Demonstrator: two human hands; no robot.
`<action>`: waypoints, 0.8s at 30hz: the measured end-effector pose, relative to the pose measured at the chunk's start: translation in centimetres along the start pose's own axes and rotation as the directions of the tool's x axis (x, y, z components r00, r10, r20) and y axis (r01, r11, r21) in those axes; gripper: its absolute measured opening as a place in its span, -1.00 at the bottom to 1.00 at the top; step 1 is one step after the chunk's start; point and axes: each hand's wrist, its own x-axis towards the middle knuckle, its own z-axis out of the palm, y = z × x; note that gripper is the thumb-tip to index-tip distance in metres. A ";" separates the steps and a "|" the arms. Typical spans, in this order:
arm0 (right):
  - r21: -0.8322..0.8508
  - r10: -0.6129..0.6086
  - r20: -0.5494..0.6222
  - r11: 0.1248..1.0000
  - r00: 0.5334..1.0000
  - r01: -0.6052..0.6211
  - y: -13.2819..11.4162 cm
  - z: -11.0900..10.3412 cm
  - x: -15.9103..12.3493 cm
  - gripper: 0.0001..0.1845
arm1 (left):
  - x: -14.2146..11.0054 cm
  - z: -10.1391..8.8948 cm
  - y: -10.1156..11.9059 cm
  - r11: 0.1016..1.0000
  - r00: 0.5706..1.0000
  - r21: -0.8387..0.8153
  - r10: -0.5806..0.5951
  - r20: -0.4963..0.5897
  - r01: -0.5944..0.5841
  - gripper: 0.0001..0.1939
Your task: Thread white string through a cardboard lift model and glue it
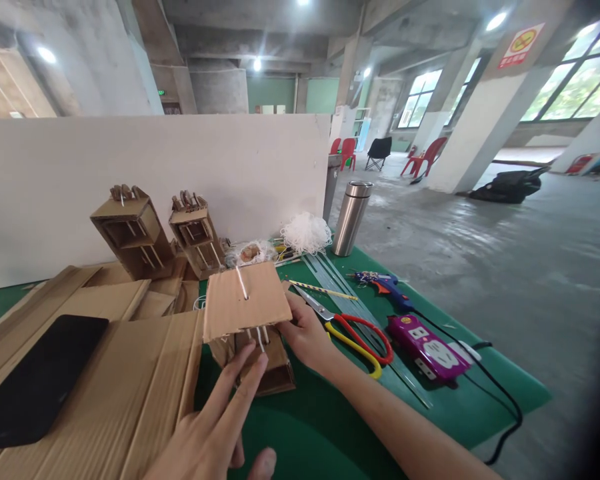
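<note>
A small cardboard box with an open front stands on the green table before me. White cord runs through a hole in its top panel and shows again in the opening below. My right hand grips the box at its right side, the fingertips partly hidden behind it. The fingers of my left hand are stretched out and apart, two tips at the cord in the opening; whether they touch it I cannot tell. Just right of the box lie scissors with red and yellow handles, and a striped pencil.
Two similar cardboard boxes stand at the back left by a white partition. Cardboard sheets and a black tablet-like slab cover the left. Rightward are glue sticks, a glue gun, a purple power strip and a steel flask.
</note>
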 end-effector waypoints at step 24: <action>0.000 0.007 -0.001 1.000 1.000 -0.007 -0.4 0.1 0.0 -0.83 | 1.3 3.3 -2.4 0.947 1.000 -0.321 -0.001 0.022 0.008 -0.10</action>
